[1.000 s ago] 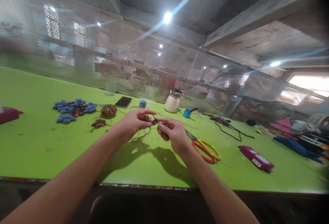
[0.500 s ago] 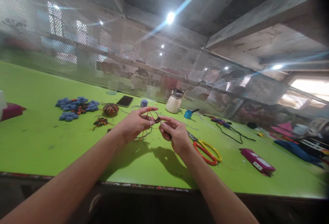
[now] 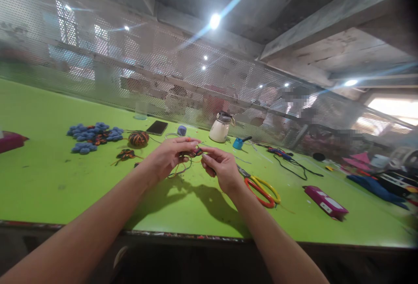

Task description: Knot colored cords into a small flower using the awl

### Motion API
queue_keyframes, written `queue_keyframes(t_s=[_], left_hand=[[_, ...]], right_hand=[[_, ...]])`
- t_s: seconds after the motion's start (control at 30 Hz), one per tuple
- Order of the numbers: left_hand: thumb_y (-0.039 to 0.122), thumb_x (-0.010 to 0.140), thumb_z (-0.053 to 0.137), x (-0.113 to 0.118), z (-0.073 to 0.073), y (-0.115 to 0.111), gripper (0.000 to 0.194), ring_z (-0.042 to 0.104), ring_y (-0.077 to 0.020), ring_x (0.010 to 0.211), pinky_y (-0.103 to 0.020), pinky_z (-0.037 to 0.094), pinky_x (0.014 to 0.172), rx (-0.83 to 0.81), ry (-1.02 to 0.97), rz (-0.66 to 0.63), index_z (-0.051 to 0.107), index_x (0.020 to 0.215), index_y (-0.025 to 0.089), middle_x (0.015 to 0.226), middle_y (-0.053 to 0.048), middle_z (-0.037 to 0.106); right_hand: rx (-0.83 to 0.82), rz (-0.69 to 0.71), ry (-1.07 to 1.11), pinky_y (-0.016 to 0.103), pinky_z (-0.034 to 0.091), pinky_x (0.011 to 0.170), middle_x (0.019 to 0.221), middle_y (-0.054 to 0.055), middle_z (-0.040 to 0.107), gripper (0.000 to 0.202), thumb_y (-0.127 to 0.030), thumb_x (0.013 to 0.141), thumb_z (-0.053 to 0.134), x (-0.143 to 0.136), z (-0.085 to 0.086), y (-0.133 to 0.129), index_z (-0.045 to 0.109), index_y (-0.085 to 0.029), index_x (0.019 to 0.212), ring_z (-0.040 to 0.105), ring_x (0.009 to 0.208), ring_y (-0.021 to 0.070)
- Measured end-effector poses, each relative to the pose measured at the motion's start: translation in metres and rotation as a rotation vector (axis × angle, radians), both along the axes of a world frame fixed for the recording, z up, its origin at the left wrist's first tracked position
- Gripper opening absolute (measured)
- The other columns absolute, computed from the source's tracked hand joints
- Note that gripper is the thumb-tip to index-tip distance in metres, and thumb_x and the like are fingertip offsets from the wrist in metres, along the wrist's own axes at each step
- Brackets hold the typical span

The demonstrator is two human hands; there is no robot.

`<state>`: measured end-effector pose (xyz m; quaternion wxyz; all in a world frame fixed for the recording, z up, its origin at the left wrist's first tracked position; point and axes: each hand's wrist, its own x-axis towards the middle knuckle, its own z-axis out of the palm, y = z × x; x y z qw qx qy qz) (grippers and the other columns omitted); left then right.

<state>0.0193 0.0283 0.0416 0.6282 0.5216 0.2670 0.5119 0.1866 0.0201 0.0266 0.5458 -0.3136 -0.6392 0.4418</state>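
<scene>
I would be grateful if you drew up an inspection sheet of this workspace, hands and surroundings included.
Surface: green tabletop, marked with dark specks.
Job's things: small dark multicoloured yarn piece at the hands; variegated yarn ball and blue yarn flowers to the left.
Clutter: scissors with red and yellow handles, smartphone, white dark-lidded jar.
Hands: left hand holds the yarn piece; right hand has fingertips closed at its edge, grip partly hidden.
Cables: black cord lying loosely, right; plug not seen.
Surroundings: perforated panel behind, lit ceiling lamp.
</scene>
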Motion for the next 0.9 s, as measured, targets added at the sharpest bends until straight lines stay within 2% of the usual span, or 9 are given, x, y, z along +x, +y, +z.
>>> queue_keyframes(t_s=[0.17,0.43,0.6,0.73,0.8,0.9], left_hand=[[0.026,0.059,0.078,0.002,-0.003,0.002,0.043,0.050,-0.0101,0.063,-0.025,0.035,0.059,0.094,0.149,0.091,0.067,0.100,0.016,0.070,0.000,0.061],[0.022,0.057,0.077,0.001,0.003,-0.003,0.044,0.046,-0.0099,0.056,-0.025,0.033,0.054,0.156,0.224,0.204,0.068,0.099,0.015,0.060,0.003,0.054],[0.016,0.055,0.075,0.001,0.002,-0.002,0.051,0.046,-0.0100,0.054,-0.025,0.033,0.055,0.151,0.296,0.142,0.067,0.105,0.015,0.056,0.005,0.052],[0.015,0.059,0.070,0.004,-0.003,0.003,0.058,0.045,-0.0106,0.052,-0.026,0.034,0.057,0.239,0.397,0.139,0.062,0.116,0.013,0.053,0.005,0.052],[0.015,0.062,0.068,0.007,-0.005,0.003,0.056,0.043,-0.0109,0.051,-0.026,0.034,0.056,0.326,0.471,0.199,0.062,0.117,0.015,0.053,0.005,0.053],[0.016,0.067,0.063,0.014,-0.007,0.000,0.044,0.045,-0.0118,0.054,-0.026,0.035,0.057,0.453,0.514,0.370,0.067,0.110,0.019,0.060,0.002,0.058]], right_hand=[[0.018,-0.010,-0.025,0.020,0.024,0.037,0.050,-0.005,0.050,0.029,-0.031,0.071,0.068,-0.001,-0.001,0.000,0.070,-0.015,0.095,0.035,0.037,0.0041],[-0.013,0.010,-0.021,0.020,0.022,0.036,0.049,-0.005,0.051,0.029,-0.030,0.069,0.070,0.001,0.003,-0.002,0.069,-0.014,0.093,0.034,0.036,0.0037],[-0.017,0.037,-0.099,0.019,0.023,0.035,0.048,-0.005,0.051,0.026,-0.028,0.067,0.068,0.004,0.003,0.000,0.070,-0.014,0.089,0.035,0.035,0.0035],[-0.097,0.010,-0.145,0.019,0.024,0.035,0.045,-0.006,0.051,0.025,-0.029,0.063,0.069,0.004,0.001,0.002,0.069,-0.014,0.083,0.036,0.033,0.0042],[-0.172,0.003,-0.107,0.019,0.022,0.034,0.045,-0.006,0.052,0.026,-0.030,0.061,0.071,0.002,0.001,0.003,0.067,-0.014,0.081,0.037,0.033,0.0045],[-0.300,0.031,0.051,0.018,0.019,0.036,0.047,-0.005,0.053,0.031,-0.029,0.058,0.075,-0.001,0.000,0.002,0.063,-0.013,0.082,0.036,0.034,0.0039]])
